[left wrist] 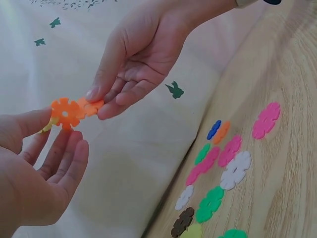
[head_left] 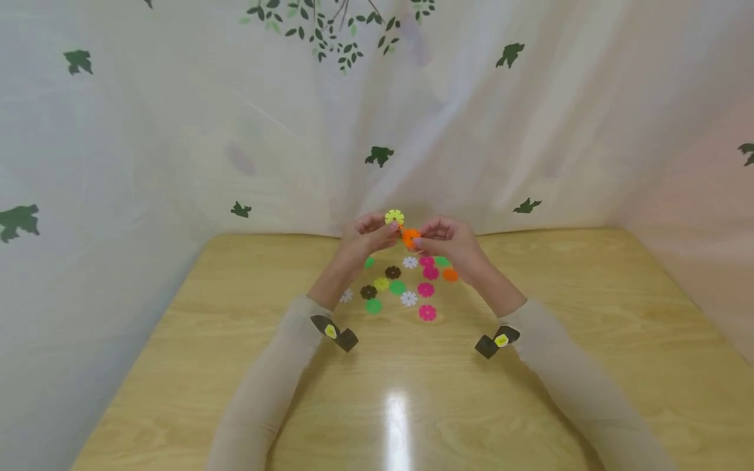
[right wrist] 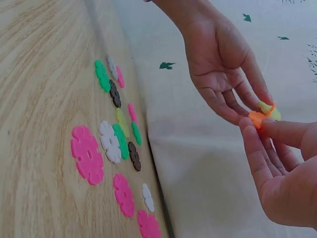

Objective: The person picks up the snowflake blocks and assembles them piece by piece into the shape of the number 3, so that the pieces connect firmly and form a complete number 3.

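Over the far part of the table, both hands hold a small joined piece of notched plastic discs. My left hand (head_left: 360,247) pinches it near the yellow disc (head_left: 394,217), which stands up above the thumb. An orange disc (left wrist: 65,113) sits beside the left fingertips, slotted against a second orange disc (left wrist: 90,106). That second disc is pinched between thumb and fingers of my right hand (head_left: 452,243). In the right wrist view, fingertips cover part of the orange disc (right wrist: 256,119), and the yellow disc (right wrist: 269,110) shows just behind it.
Loose notched discs lie on the wooden table (head_left: 389,366) below the hands, among them a pink disc (head_left: 427,313), a white disc (head_left: 409,298), a green disc (head_left: 374,305), a brown disc (head_left: 368,292) and a blue disc (left wrist: 214,130). A patterned curtain (head_left: 294,144) hangs behind the table's far edge.
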{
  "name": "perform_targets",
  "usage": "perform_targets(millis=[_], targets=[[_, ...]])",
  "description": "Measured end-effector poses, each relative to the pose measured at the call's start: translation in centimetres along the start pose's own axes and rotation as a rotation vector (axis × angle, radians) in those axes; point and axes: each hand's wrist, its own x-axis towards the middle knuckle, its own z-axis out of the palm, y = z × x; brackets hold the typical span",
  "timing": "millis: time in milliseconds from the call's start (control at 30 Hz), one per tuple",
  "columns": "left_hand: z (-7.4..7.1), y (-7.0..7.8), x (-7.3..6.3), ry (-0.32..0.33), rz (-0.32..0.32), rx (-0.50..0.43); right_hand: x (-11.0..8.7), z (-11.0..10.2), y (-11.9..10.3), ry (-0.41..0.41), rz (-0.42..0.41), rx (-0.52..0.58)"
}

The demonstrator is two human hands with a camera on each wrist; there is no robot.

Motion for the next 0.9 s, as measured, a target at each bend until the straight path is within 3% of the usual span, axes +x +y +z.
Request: perform_targets(millis=[267,433,900], targets=[[0.8,-0.5,-0.6,0.004,-0.048,-0.006,-0.5,0.7,0.5,0.029,0.057,-0.001],[0.9,-0.7,-0.7,0.032,-0.062,0.017,-0.6,1.2,0.7,0.034,0.077,-0.056],[0.8,-0.3,-0.3,0.023,-0.062,0.046,-0.3,1.1,0.5,0.007,0.097,-0.064]])
